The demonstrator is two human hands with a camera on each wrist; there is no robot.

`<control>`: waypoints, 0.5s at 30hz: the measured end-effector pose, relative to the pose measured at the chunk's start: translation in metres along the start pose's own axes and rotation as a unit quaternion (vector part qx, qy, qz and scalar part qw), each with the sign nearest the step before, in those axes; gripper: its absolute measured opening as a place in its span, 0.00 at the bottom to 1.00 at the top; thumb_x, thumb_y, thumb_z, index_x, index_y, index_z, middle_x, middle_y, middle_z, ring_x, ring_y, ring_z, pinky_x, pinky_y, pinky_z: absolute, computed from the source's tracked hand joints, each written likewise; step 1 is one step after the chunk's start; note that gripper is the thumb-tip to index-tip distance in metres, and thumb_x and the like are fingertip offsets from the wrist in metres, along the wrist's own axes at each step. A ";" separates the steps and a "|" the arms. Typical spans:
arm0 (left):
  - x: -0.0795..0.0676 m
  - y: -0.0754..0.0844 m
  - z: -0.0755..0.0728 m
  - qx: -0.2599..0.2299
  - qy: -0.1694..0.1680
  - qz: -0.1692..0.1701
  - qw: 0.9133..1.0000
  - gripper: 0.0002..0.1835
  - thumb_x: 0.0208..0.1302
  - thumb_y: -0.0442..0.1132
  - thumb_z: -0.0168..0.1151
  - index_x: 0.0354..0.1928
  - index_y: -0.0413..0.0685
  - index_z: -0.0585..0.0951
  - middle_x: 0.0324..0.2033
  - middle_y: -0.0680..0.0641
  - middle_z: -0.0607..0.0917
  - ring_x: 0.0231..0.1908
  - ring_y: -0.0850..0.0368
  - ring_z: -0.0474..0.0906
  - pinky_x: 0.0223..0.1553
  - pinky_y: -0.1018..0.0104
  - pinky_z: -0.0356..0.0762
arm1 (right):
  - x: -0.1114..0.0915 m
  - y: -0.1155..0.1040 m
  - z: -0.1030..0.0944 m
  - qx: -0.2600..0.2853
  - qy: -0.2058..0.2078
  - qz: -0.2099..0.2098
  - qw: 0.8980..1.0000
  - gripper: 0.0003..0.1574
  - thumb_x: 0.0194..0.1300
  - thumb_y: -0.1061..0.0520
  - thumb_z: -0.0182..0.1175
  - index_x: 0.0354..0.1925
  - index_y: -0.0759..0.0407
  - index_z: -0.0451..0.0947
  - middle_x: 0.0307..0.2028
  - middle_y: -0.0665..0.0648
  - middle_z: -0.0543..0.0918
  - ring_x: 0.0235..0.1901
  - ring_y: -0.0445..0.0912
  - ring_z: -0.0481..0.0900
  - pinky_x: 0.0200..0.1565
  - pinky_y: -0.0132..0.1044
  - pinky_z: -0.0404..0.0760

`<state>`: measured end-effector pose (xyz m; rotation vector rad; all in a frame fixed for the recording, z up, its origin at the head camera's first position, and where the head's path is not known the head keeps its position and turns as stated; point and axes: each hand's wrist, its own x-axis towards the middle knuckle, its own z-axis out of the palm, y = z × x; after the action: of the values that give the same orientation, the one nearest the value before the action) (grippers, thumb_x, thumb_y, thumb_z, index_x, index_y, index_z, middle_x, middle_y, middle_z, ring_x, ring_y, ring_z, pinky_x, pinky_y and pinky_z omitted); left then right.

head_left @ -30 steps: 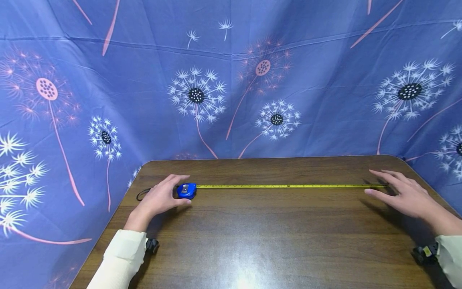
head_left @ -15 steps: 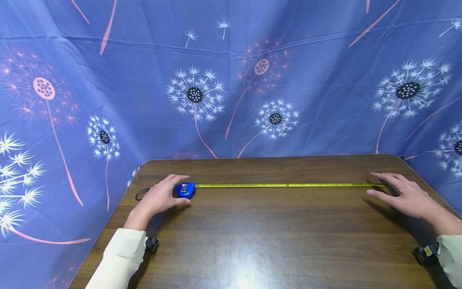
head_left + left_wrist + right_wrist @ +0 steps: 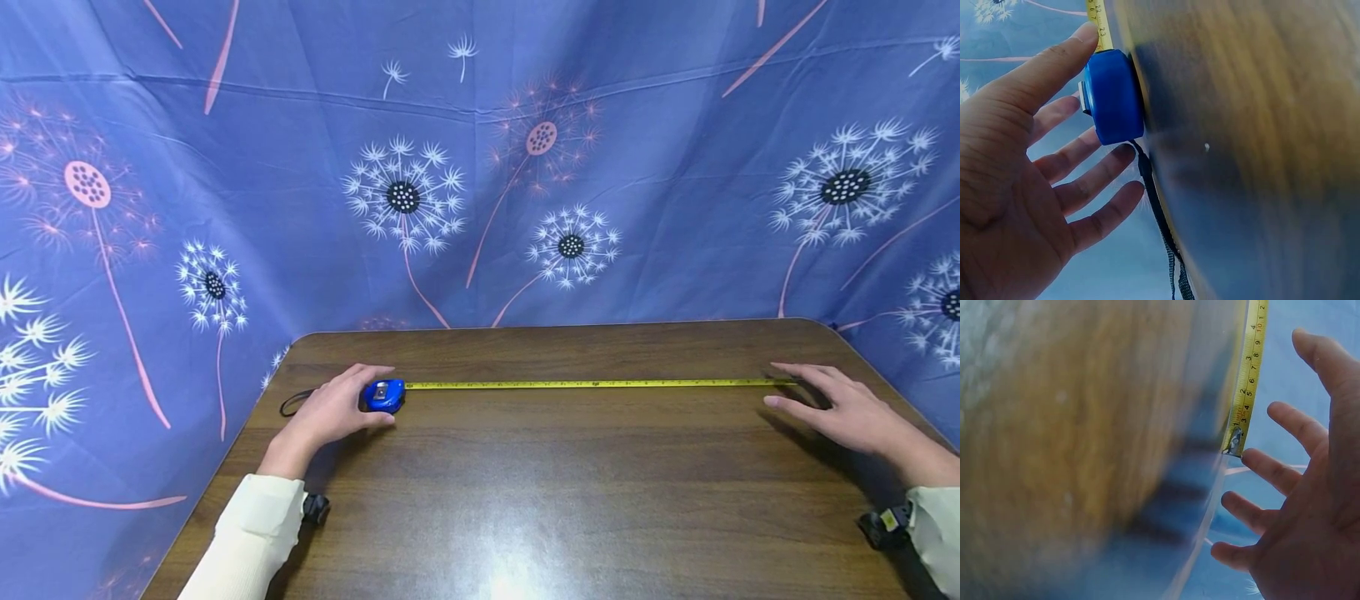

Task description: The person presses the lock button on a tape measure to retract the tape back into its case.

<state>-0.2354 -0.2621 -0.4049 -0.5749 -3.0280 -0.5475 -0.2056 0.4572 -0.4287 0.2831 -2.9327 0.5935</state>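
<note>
A person's left hand (image 3: 330, 408), fingers spread and clasping nothing, flanks a blue tape measure (image 3: 386, 396) on the table's (image 3: 510, 475) left side, though contact is hard to tell; the right hand (image 3: 847, 410), likewise ungripping, is by the extended yellow blade (image 3: 592, 384)'s tip. Keeping it straight should serve best.

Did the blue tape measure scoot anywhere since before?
No. The blue tape measure sits in about the same spot against the far left corner of the table.
</note>
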 end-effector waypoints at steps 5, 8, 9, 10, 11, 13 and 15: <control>0.000 0.001 0.000 0.001 -0.001 0.002 1.000 0.44 0.57 0.57 0.79 0.73 0.54 0.73 0.65 0.43 0.77 0.62 0.39 0.76 0.56 0.31 0.72 | -0.001 0.000 0.000 0.003 -0.008 0.005 1.000 0.43 0.71 0.44 0.66 0.70 0.68 0.66 0.64 0.81 0.65 0.61 0.81 0.59 0.51 0.74 0.62; -0.001 0.002 0.000 0.003 -0.002 0.002 1.000 0.43 0.57 0.56 0.79 0.73 0.53 0.73 0.65 0.42 0.77 0.62 0.38 0.76 0.57 0.32 0.72 | -0.001 0.000 -0.001 0.006 -0.013 0.006 1.000 0.43 0.71 0.44 0.66 0.71 0.68 0.66 0.64 0.82 0.64 0.61 0.81 0.59 0.51 0.75 0.62; -0.001 0.002 0.000 0.004 -0.002 0.002 1.000 0.42 0.57 0.56 0.79 0.72 0.53 0.74 0.65 0.42 0.77 0.62 0.38 0.76 0.57 0.32 0.72 | -0.001 0.000 -0.001 0.006 -0.015 0.007 1.000 0.43 0.71 0.43 0.65 0.71 0.68 0.65 0.64 0.82 0.64 0.61 0.82 0.59 0.50 0.75 0.62; -0.001 0.002 0.000 0.004 -0.002 0.002 1.000 0.42 0.57 0.55 0.79 0.72 0.53 0.74 0.64 0.42 0.77 0.62 0.38 0.76 0.57 0.32 0.72 | -0.001 0.000 -0.001 0.008 -0.016 0.009 1.000 0.43 0.71 0.43 0.65 0.71 0.68 0.65 0.64 0.82 0.64 0.62 0.82 0.58 0.51 0.75 0.62; -0.001 0.002 0.000 0.005 -0.002 0.002 1.000 0.42 0.57 0.55 0.79 0.72 0.53 0.74 0.64 0.42 0.78 0.61 0.38 0.76 0.57 0.32 0.73 | -0.001 0.000 -0.001 0.009 -0.018 0.009 1.000 0.44 0.71 0.43 0.65 0.72 0.68 0.65 0.64 0.82 0.64 0.62 0.82 0.58 0.51 0.75 0.62; -0.001 0.001 0.000 0.006 -0.002 0.001 1.000 0.42 0.57 0.54 0.79 0.72 0.52 0.74 0.64 0.41 0.78 0.61 0.38 0.76 0.56 0.32 0.73 | -0.001 0.000 -0.001 0.008 -0.021 0.012 1.000 0.44 0.71 0.43 0.65 0.72 0.68 0.65 0.65 0.82 0.64 0.62 0.81 0.58 0.51 0.75 0.62; -0.001 0.001 0.000 0.008 -0.001 0.001 1.000 0.41 0.57 0.54 0.79 0.71 0.52 0.75 0.63 0.41 0.78 0.60 0.38 0.77 0.56 0.33 0.74 | -0.001 -0.001 -0.001 0.007 -0.022 0.013 1.000 0.44 0.71 0.42 0.65 0.71 0.68 0.65 0.64 0.82 0.64 0.62 0.81 0.59 0.51 0.75 0.62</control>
<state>-0.2340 -0.2615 -0.4043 -0.5769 -3.0305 -0.5223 -0.2044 0.4566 -0.4279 0.2624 -2.9798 0.6186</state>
